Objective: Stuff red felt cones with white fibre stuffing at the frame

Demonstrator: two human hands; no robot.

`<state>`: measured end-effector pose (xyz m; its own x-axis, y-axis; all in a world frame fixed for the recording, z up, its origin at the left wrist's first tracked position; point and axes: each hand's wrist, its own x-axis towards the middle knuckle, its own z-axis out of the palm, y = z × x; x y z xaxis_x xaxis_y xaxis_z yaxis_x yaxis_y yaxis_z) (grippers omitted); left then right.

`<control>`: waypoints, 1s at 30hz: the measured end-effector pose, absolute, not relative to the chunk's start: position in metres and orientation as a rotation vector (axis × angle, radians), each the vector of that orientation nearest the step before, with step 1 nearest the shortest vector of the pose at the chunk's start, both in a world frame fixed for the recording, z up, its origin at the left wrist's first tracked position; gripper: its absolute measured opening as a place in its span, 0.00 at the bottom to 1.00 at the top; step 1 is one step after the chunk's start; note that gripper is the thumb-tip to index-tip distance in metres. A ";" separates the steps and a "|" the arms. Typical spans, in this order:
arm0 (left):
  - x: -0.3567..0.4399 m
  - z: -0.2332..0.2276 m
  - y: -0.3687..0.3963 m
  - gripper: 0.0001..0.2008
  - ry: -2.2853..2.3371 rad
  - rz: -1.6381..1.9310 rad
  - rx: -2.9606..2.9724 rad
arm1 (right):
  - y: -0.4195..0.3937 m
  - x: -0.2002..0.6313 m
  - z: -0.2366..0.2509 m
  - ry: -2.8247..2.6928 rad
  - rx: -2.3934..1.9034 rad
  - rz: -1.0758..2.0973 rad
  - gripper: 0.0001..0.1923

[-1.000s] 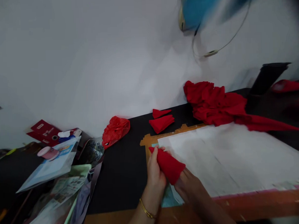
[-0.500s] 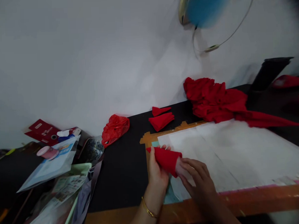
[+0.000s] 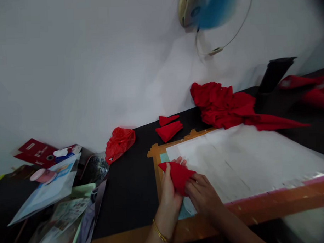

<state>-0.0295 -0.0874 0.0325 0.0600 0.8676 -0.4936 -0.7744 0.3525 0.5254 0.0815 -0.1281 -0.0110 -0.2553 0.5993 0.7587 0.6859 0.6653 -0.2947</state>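
Observation:
A red cone of felt-like cloth [image 3: 177, 176] lies across my left hand [image 3: 168, 197], its tip pointing left. The left thumb presses on the near side of the cone while the fingers support it from behind. At the cone's wide end is my right hand [image 3: 203, 194], fingers bunched together. Those fingertips are at or inside the opening; the cloth hides them. Beneath both hands, the left part of a white sheet [image 3: 219, 162] lies on the table. Further back rest several folded red cloth cones [image 3: 169, 131] and one smaller red cone [image 3: 167, 120].
A heap of red cloth [image 3: 222, 105] lies by the wall, beside a black upright holder [image 3: 274, 75]. Left of it sits a red plastic bag [image 3: 119, 144]. A pale green basket [image 3: 87, 189], a pink spool [image 3: 43, 176] and a red box [image 3: 37, 152] crowd the left. A blurred fan [image 3: 216, 9] hangs above.
My right hand has moved left onto the cone's wide end, and its fingers have closed in there. The pale inner part at the opening is now covered. The whole view has shifted slightly.

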 end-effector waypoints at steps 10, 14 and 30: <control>-0.029 0.029 -0.090 0.12 0.891 1.362 0.185 | -0.132 0.085 -0.007 -1.936 -1.046 -0.120 0.17; -0.022 0.027 -0.095 0.16 0.831 1.301 0.161 | -0.131 0.080 -0.005 -1.928 -0.955 -0.033 0.15; -0.034 0.031 -0.084 0.23 0.848 1.198 0.038 | -0.131 0.104 0.007 -1.824 -1.047 -0.066 0.15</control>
<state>-0.0336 -0.0839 0.0313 0.1028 0.8253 -0.5553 -0.7982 0.4015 0.4490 0.1039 -0.1307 0.0074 -0.1355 0.6234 0.7701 0.6775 0.6254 -0.3871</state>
